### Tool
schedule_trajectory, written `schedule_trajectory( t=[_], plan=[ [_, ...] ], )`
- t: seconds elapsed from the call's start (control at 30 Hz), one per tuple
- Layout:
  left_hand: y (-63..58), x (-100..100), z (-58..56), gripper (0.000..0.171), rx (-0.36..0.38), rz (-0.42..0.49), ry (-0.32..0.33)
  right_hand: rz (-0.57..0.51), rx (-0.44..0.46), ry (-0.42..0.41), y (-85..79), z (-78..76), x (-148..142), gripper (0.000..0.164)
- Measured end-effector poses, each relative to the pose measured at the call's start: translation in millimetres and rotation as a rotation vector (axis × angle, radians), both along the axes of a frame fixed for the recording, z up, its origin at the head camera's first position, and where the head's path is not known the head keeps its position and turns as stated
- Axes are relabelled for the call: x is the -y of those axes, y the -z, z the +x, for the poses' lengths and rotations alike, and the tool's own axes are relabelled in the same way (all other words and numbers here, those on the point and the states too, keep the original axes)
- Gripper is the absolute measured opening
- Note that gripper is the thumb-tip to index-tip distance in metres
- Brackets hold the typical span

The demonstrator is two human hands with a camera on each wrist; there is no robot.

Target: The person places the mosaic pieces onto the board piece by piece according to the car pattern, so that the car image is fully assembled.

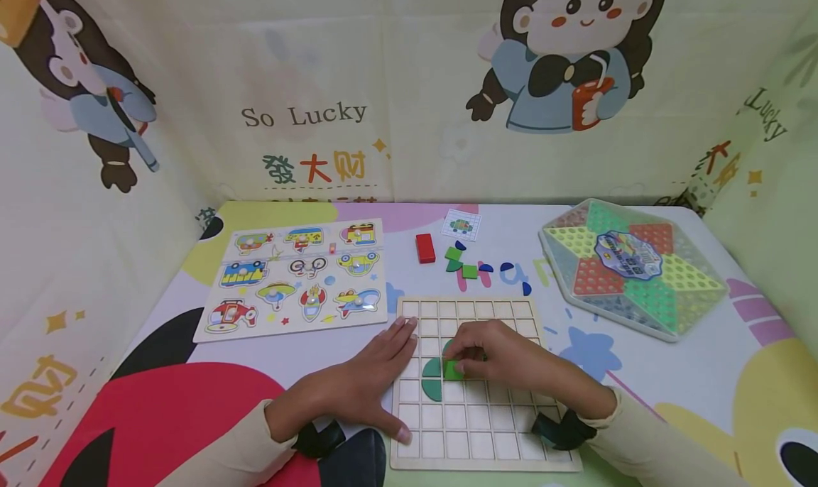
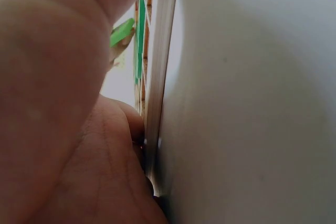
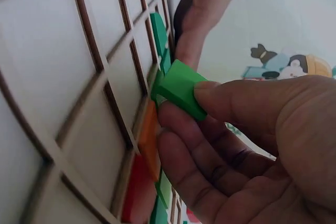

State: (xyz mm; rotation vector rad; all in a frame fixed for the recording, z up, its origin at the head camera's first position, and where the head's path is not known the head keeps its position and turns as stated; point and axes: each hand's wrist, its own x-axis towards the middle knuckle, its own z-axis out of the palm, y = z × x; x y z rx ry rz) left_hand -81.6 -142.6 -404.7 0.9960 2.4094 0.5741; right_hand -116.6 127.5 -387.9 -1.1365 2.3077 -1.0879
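A wooden grid board [image 1: 486, 441] lies before me. My left hand [image 1: 358, 377] rests with straight fingers along its left edge, thumb near the lower left corner. Over the middle cells, my right hand [image 1: 505, 352] pinches a green square tile [image 3: 181, 85] between thumb and fingers; the tile is tilted above the board. Dark green curved pieces [image 1: 432, 390] sit in cells just left of those fingers. In the right wrist view an orange tile [image 3: 149, 140] and a red tile [image 3: 139, 190] lie in cells beside the fingers; the hand hides them from the head view.
Beyond the board lie a red block [image 1: 424, 248], a small pattern card [image 1: 461, 225], loose green squares [image 1: 469, 272] and several dark blue half-rounds [image 1: 506, 267]. A vehicle puzzle board [image 1: 275, 325] lies left, a hexagonal star-patterned game board [image 1: 645, 302] right. Printed cloth walls surround the table.
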Motion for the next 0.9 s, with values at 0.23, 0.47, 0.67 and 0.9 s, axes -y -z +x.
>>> schedule_trajectory(
  t=[0.23,0.47,0.67,0.9],
  plan=[
    [0.3,-0.3,0.8,0.124,-0.005,0.0,0.0,0.026,0.058,-0.025,0.4,7.4,5.4,0.016],
    [0.3,-0.2,0.2,0.124,-0.007,0.015,0.007,0.049,0.089,-0.017,-0.3,12.7,7.8,0.015],
    [-0.2,-0.8,0.4,0.123,0.003,0.008,0.0,0.057,0.046,-0.013,-0.6,16.0,8.1,0.015],
    [0.7,-1.0,0.1,0.124,-0.001,0.005,-0.002,0.128,-0.046,-0.003,-1.4,17.8,9.8,0.013]
  ],
)
